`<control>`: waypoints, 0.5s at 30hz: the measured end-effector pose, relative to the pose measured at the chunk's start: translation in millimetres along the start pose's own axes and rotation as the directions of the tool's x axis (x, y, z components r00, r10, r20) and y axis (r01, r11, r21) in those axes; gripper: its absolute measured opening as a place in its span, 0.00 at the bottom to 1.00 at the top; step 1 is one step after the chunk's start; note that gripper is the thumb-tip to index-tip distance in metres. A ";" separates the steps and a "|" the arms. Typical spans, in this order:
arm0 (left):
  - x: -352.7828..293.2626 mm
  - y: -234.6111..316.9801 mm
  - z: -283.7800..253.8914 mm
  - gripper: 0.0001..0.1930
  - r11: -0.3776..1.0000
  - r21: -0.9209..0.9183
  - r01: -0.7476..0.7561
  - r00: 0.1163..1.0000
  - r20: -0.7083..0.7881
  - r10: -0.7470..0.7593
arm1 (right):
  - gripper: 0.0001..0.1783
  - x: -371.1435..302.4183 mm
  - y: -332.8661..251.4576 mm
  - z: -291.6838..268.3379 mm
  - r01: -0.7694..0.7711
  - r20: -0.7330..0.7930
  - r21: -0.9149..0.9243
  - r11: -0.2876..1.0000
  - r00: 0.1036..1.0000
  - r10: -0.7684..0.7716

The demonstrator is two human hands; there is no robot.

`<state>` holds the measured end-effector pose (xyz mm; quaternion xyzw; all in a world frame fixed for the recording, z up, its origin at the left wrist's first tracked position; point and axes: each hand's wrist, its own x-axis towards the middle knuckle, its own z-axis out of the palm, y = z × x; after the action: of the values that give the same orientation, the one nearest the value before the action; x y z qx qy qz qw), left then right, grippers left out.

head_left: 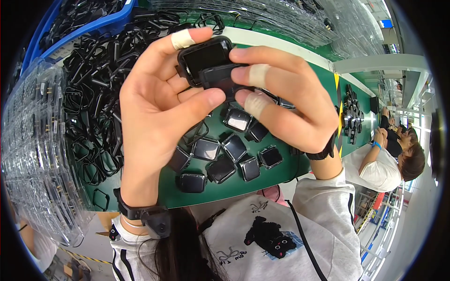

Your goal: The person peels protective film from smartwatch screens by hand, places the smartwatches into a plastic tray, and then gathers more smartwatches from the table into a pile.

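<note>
Over the far middle of the table, my left hand grips a black rounded-rectangular case by its edge, forefinger on top and thumb below. My right hand is closed on a smaller dark rectangular piece, which overlaps the case's lower right corner. Whether the piece is inside the case or in front of it, I cannot tell. Pale tape wraps fingers on both hands. Below them several square, glossy black watch-like units lie on the green table.
A large heap of thin black frames covers the table's left. Behind it stands a blue bin of black parts. Clear plastic trays are stacked at the left, more trays at the back. Another person sits at the right.
</note>
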<state>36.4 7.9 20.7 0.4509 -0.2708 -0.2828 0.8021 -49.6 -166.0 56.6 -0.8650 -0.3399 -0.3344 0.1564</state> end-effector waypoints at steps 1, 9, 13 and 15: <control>0.1 -3.1 1.8 0.34 0.999 -0.026 0.023 0.999 -0.021 -0.024 | 0.15 -1.2 -0.1 0.5 -0.012 0.020 -0.005 1.000 1.000 0.012; 5.5 0.8 -4.8 0.31 0.989 -0.145 -0.037 0.999 -0.022 0.034 | 0.16 -1.6 7.5 -2.3 -0.035 -0.050 -0.033 0.999 0.998 0.033; 3.5 -2.0 -1.4 0.31 0.998 -0.064 0.001 1.000 -0.018 -0.002 | 0.17 -0.8 5.0 -8.5 -0.005 -0.044 -0.046 0.999 0.999 0.003; 3.5 -11.9 -1.1 0.29 0.994 -0.093 -0.058 0.998 -0.009 0.058 | 0.17 1.9 -2.2 -14.5 -0.198 0.041 -0.005 0.980 0.979 0.198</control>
<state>37.1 0.9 10.5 0.4057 -0.2678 -0.2703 0.8310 -57.0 -170.8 68.6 -0.9013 -0.2551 -0.2994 0.1813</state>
